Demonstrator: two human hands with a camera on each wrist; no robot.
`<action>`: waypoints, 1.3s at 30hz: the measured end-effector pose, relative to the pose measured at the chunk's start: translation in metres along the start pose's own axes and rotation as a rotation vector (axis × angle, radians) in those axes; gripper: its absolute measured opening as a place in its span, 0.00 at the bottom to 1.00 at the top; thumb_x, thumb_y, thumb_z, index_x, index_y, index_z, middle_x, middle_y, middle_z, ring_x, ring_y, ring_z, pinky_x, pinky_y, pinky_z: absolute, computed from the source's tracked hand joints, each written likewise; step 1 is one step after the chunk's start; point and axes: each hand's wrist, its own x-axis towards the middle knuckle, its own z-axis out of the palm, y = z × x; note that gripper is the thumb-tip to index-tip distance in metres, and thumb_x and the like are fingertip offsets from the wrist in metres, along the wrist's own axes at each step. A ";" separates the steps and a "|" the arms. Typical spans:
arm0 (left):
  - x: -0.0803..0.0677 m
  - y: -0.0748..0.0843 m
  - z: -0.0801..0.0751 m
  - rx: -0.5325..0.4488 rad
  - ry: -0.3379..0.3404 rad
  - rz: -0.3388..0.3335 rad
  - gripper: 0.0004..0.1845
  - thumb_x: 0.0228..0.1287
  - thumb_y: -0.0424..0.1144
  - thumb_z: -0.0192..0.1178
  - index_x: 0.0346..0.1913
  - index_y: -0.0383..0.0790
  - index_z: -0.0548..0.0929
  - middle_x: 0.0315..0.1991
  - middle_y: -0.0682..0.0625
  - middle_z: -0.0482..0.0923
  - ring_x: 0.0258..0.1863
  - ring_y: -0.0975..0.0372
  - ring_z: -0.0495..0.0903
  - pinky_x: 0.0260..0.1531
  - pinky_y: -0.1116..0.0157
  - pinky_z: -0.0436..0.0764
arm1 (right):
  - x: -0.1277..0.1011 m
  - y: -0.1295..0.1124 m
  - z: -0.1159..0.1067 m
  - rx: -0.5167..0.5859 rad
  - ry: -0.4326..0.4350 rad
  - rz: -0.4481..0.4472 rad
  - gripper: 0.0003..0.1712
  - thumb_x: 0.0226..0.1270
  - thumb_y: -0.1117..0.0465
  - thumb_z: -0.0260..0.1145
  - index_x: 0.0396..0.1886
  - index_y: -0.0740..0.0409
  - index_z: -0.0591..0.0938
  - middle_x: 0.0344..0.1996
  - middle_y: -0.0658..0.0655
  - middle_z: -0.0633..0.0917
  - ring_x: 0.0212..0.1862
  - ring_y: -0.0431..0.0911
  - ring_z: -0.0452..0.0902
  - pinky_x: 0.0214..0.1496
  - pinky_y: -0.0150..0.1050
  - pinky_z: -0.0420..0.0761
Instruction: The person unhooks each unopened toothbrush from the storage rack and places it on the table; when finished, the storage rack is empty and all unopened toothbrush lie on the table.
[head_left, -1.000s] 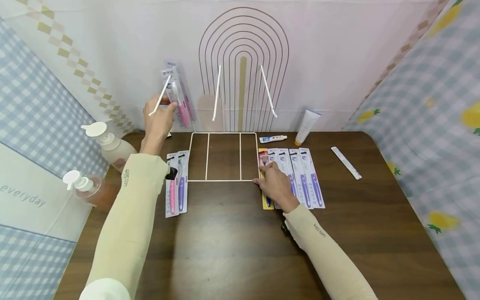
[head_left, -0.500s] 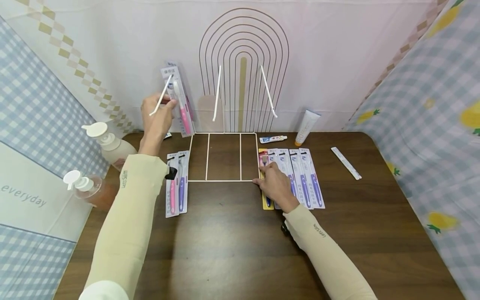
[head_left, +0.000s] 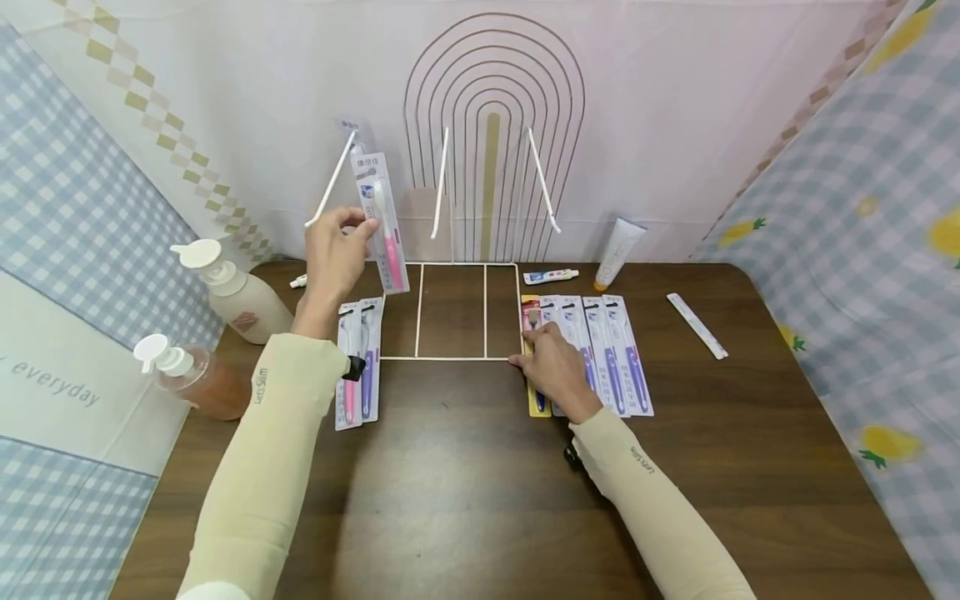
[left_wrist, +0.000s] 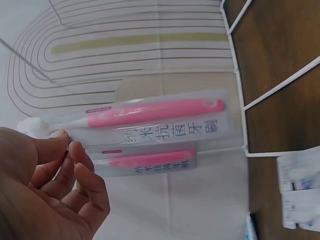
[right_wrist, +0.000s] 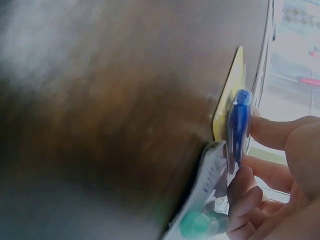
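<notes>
My left hand (head_left: 352,229) pinches the top of a pink toothbrush pack (head_left: 384,223) and holds it upright in the air beside the left hook (head_left: 330,185) of a white wire rack (head_left: 450,358). In the left wrist view the fingers (left_wrist: 80,155) grip the pink toothbrush pack (left_wrist: 155,117), and a second pink pack (left_wrist: 150,162) shows behind it. My right hand (head_left: 525,346) lies at the rack's front right corner, fingers curled on a yellow-backed toothbrush pack (head_left: 538,407) flat on the table. The right wrist view shows that yellow-backed pack (right_wrist: 231,92) with its blue handle against my fingers (right_wrist: 270,132).
Two flat toothbrush packs (head_left: 358,367) lie left of the rack and several more (head_left: 611,350) lie to the right. Two pump bottles (head_left: 240,292) (head_left: 197,379) stand at the left edge. A toothpaste tube (head_left: 617,250), a small tube (head_left: 550,276) and a white strip (head_left: 696,325) lie at the back right.
My left hand has brought the pink pack down and to the right, off the left hook and nearer the rack's base. The right hand has stayed where it was.
</notes>
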 end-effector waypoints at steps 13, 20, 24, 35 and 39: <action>-0.043 -0.062 -0.006 0.008 0.041 -0.080 0.17 0.86 0.39 0.64 0.60 0.27 0.92 0.51 0.29 0.93 0.28 0.73 0.78 0.32 0.76 0.76 | 0.002 0.003 -0.002 0.004 0.004 -0.023 0.39 0.73 0.43 0.83 0.77 0.55 0.86 0.60 0.66 0.85 0.38 0.53 0.84 0.33 0.48 0.80; -0.040 -0.154 -0.015 0.051 0.009 -0.215 0.23 0.85 0.54 0.65 0.65 0.39 0.92 0.55 0.40 0.93 0.47 0.57 0.86 0.48 0.62 0.83 | 0.003 0.004 -0.002 -0.005 -0.017 -0.024 0.39 0.74 0.44 0.82 0.76 0.59 0.86 0.62 0.68 0.84 0.41 0.54 0.84 0.33 0.46 0.78; -0.041 -0.194 -0.018 0.111 0.019 -0.218 0.24 0.83 0.54 0.66 0.63 0.37 0.92 0.53 0.34 0.92 0.47 0.52 0.86 0.45 0.58 0.82 | 0.003 0.003 -0.001 -0.001 -0.015 -0.032 0.38 0.74 0.43 0.82 0.76 0.58 0.87 0.62 0.68 0.84 0.40 0.54 0.84 0.33 0.48 0.79; -0.055 -0.227 -0.019 0.216 -0.034 -0.273 0.21 0.84 0.48 0.64 0.61 0.32 0.93 0.53 0.33 0.93 0.49 0.44 0.89 0.47 0.55 0.84 | 0.000 0.001 -0.003 0.012 -0.003 -0.011 0.38 0.73 0.44 0.83 0.77 0.56 0.87 0.62 0.65 0.85 0.39 0.53 0.84 0.32 0.47 0.78; -0.057 -0.232 -0.021 0.222 -0.063 -0.308 0.21 0.84 0.47 0.64 0.61 0.32 0.92 0.55 0.33 0.93 0.50 0.44 0.88 0.46 0.55 0.83 | -0.002 -0.004 -0.008 0.013 -0.011 -0.009 0.38 0.74 0.45 0.82 0.77 0.58 0.86 0.62 0.66 0.84 0.39 0.54 0.84 0.33 0.47 0.78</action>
